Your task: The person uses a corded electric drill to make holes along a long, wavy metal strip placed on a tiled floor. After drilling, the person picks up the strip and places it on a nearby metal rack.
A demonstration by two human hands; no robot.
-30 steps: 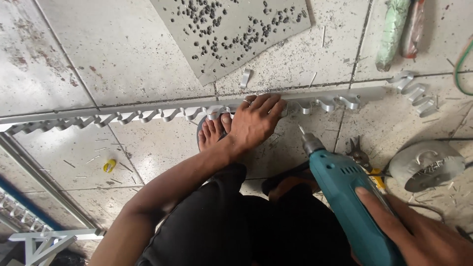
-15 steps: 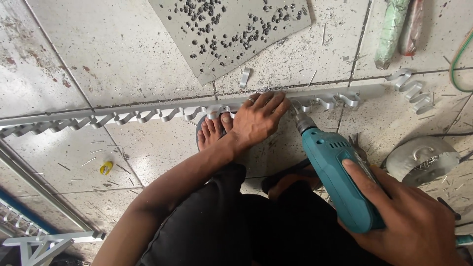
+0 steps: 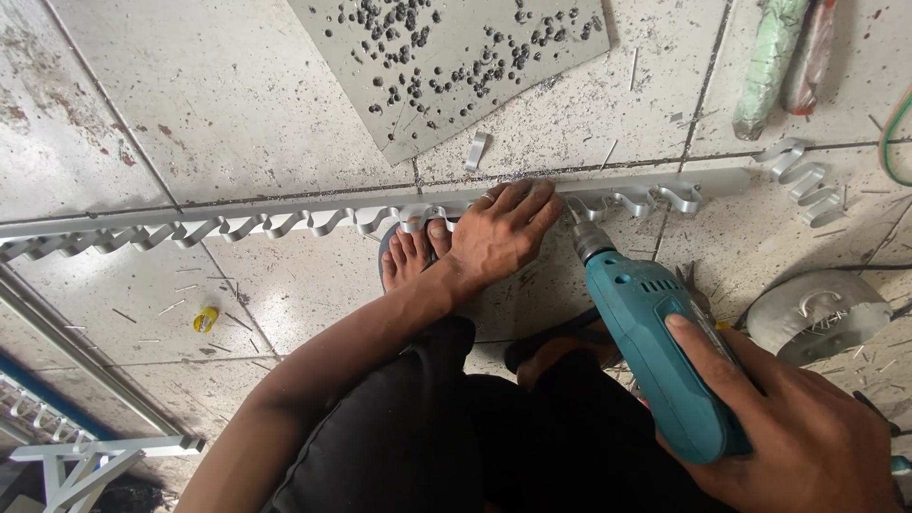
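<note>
head view: a long grey metal strip (image 3: 285, 220) with wavy curled loops along its near edge lies on the tiled floor (image 3: 218, 114), its long axis running left to right across the scene. the left hand (image 3: 501, 233) rests flat on it, fingers spread and pressing down, gripping nothing; a bare foot (image 3: 410, 255) sits just near of the strip beside that hand. the right hand (image 3: 788, 432) is closed around the handle of a teal power drill (image 3: 655, 351), forefinger laid along its body. the drill points away from the person, its chuck tip just right of the left hand's fingertips and at the strip, so the strip lies straight ahead of the bit and crosswise to it. the left hand is the nearer to the strip. far off lies a grey sheet (image 3: 446, 57) strewn with dark bits; a round metal disc (image 3: 822, 318) lies to the right.
</note>
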